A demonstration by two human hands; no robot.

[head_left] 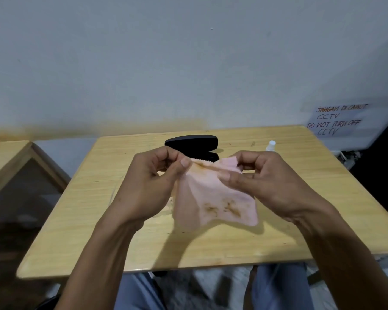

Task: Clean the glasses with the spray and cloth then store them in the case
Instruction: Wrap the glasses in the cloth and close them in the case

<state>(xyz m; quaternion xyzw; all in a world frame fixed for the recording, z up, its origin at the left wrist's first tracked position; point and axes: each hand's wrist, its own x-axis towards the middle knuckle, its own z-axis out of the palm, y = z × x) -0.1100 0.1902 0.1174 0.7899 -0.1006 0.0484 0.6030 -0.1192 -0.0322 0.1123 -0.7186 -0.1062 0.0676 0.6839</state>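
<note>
Glasses are not visible to me; perhaps they lie behind the cloth or in the case, I cannot tell. My landmark is the wooden table (233, 247), which has bare room in front of the case and its near edge close to my knees. The black case (192, 142) stands open at the far side. Above the table, nearer than the case, hangs the stained pink cloth (213, 202). My left hand (148, 186) and right hand (262, 186) each pinch its top edge. I judge that I should find a clean patch before wiping. The spray bottle (271, 146) stands right of the case.
</note>
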